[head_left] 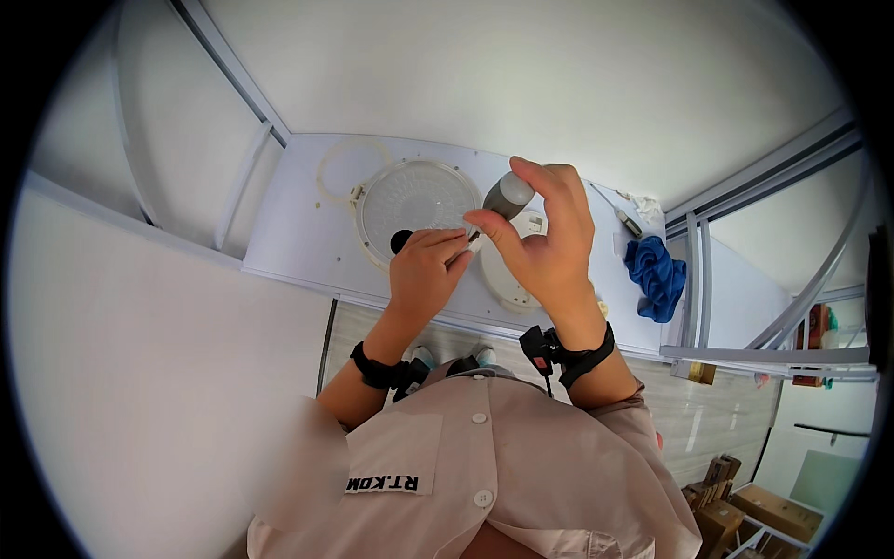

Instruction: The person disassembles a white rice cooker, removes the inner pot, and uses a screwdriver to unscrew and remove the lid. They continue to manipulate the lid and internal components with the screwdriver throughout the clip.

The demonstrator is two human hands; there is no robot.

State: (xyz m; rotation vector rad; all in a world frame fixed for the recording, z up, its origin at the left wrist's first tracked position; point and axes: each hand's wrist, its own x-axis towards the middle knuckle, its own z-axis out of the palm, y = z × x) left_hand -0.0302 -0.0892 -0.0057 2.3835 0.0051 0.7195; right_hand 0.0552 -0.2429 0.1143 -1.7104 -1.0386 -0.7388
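A screwdriver with a grey handle (508, 197) is gripped by my right hand (554, 228), thumb on one side and fingers over the handle's end. It leans, its tip pointing down toward my left hand (428, 268). The left fingers are pressed together around the screwdriver's lower end; whatever they pinch is hidden. Under and beyond my left hand lies a round, pale, ribbed cover (417, 200) with a raised rim. A black round spot (401, 241) shows beside the left fingers. A second white disc-shaped part (506, 278) lies partly behind my right hand.
Everything lies on a white table (303, 228). A thin yellowish ring (328, 166) is at the far left. On the right are another screwdriver (629, 222), a crumpled white bag (648, 211) and a blue cloth (657, 279). Metal frame posts (691, 279) flank the table; cardboard boxes (773, 512) stand lower right.
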